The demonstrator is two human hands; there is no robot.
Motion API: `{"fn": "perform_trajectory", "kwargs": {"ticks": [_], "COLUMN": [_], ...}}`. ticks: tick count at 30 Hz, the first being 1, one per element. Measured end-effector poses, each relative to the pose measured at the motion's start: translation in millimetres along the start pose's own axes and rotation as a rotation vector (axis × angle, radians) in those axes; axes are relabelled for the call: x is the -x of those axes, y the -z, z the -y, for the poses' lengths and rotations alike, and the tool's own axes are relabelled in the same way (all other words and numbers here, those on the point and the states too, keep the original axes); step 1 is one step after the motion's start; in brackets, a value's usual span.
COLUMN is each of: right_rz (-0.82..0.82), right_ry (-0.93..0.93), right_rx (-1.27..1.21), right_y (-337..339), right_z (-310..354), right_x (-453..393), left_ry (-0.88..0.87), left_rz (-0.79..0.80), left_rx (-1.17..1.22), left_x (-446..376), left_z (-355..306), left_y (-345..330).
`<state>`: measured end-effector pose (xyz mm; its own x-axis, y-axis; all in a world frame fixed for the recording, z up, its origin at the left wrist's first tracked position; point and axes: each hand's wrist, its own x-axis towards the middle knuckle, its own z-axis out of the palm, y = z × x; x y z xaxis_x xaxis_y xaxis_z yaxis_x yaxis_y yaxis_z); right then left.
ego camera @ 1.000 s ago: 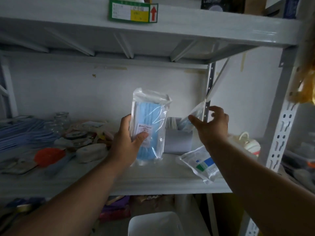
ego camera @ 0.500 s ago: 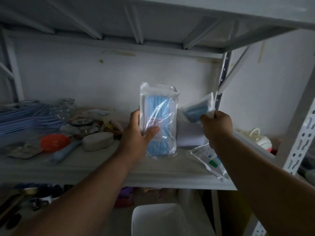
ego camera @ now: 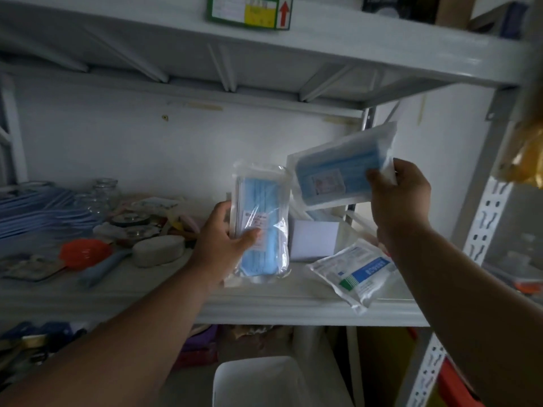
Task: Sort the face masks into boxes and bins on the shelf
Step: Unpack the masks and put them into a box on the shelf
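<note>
My left hand (ego camera: pixel 221 240) grips a clear packet of blue face masks (ego camera: pixel 261 218), held upright over the shelf board (ego camera: pixel 264 306). My right hand (ego camera: pixel 396 198) holds a second packet of blue masks (ego camera: pixel 338 168) by its right end, tilted and raised above a small white box (ego camera: pixel 316 239) that stands at the back right of the shelf. Blue masks show inside that box. A flat white packet with a blue and green label (ego camera: pixel 357 274) lies on the shelf near the right front edge.
Left part of the shelf holds a stack of loose blue masks (ego camera: pixel 38 210), glass jars (ego camera: pixel 102 192), an orange lid (ego camera: pixel 83 252), a grey roll (ego camera: pixel 158 249) and small clutter. A white bin (ego camera: pixel 273 383) stands below. A perforated upright post (ego camera: pixel 482 230) bounds the right side.
My right hand has pulled the second mask packet up out of the white box and lifted it to the right. The left hand has kept its packet in about the same place.
</note>
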<state>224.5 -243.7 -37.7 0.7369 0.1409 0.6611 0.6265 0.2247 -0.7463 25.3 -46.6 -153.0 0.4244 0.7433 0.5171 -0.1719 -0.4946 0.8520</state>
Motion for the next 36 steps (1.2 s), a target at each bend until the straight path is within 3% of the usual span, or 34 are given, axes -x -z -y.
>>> {"fn": "perform_trajectory", "kwargs": {"ticks": [8, 17, 23, 31, 36], "right_rz": [0.041, 0.023, 0.170, 0.246, 0.263], "right_ry": [-0.196, -0.226, -0.308, -0.376, -0.446], "right_rx": [-0.293, -0.313, -0.278, -0.271, -0.230], "right_y": [21.0, 27.3, 10.4, -24.0, -33.2], "right_z": [24.7, 32.3, 34.5, 25.7, 15.6], "right_x": [0.1, 4.5, 22.7, 59.6, 75.1], "left_ry": [0.000, -0.077, -0.028, -0.003, 0.022], "left_rz": [-0.027, -0.102, 0.038, 0.225, 0.206], "left_rx": [-0.082, -0.074, 0.081, 0.226, 0.131], "left_x": [-8.3, -13.7, -0.6, 35.6, 42.4], "left_z": [-22.4, -55.6, -86.3, -110.7, -99.7], "left_y": [8.7, 26.9, 18.1, -10.9, -9.2]}}
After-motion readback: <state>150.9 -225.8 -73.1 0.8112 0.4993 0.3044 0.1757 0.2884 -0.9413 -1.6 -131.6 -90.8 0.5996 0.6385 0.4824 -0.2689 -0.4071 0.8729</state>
